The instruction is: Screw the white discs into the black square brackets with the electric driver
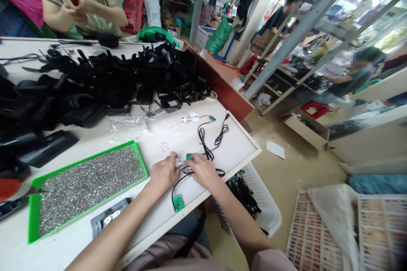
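Observation:
Both my hands meet near the table's front edge. My left hand (164, 173) pinches a small white part (179, 163). My right hand (201, 169) lies closed over a small green circuit board (189, 156) with a black cable (206, 146) running from it toward the far right. A second green board (178, 203) on a black wire lies just in front of my hands, by the table edge. Another small board with a white connector (193, 117) sits farther back.
A green tray (33, 224) full of small screws lies to the left. A big heap of black plastic parts (104, 76) covers the back of the white table (235, 144). A person (82, 6) works opposite. A white basket (263, 211) stands under the table's right edge.

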A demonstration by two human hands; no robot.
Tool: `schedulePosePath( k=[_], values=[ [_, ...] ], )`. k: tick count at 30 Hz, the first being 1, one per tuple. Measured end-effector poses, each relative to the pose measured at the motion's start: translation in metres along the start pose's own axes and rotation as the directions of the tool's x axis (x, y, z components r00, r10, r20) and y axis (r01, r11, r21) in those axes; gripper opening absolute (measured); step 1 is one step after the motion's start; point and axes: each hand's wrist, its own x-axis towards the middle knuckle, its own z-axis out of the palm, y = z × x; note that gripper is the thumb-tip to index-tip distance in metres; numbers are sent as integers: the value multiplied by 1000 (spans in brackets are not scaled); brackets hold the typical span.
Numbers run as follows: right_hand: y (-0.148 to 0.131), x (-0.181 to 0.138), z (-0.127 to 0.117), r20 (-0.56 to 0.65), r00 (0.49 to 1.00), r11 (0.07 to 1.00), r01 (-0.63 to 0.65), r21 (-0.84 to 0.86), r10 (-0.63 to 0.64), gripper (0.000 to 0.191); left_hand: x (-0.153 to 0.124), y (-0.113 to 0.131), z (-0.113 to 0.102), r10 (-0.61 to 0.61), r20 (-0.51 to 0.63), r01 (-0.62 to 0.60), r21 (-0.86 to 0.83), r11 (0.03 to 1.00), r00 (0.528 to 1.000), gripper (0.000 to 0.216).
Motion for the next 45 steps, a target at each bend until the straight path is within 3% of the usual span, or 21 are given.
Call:
schedulePosePath(
  k=[3,6,12,17,23,29,36,38,41,43,45],
  values=[
    [2,-1,9,-69,998,1000,9,-3,-9,28,3,-4,-2,-33,-30,26,-204,979,999,45],
    [4,0,18,-130,991,1000,-7,3,8,30,7,-13,0,0,20,8,-418,908,1000,37],
    [7,3,27,-180,983,997,-34,66,45,35,21,-27,9,85,86,-27,-529,848,993,43],
    [6,3,27,-227,970,993,-64,98,85,28,28,-25,7,143,129,-45,-571,820,981,55],
    [7,-2,26,-256,959,991,-100,93,121,23,14,-29,9,161,136,-41,-625,780,977,73],
    [7,-3,35,-410,911,987,33,159,35,28,10,-24,10,97,229,65,-610,790,969,63],
    [8,-13,22,-516,854,968,185,172,-71,24,24,-9,2,-8,176,79,-404,911,984,43],
    [12,-19,12,-588,809,949,196,247,-14,22,26,-8,3,-41,156,99,-380,920,987,40],
    [18,-26,-1,-640,733,880,125,458,230,12,26,-9,5,-82,116,121,-386,915,990,38],
    [20,-28,-6,-591,716,808,65,586,371,8,25,-10,7,-104,87,130,-399,908,991,40],
    [22,-29,-8,-530,728,754,29,656,434,8,25,-10,8,-115,53,127,-417,900,992,42]
  ],
)
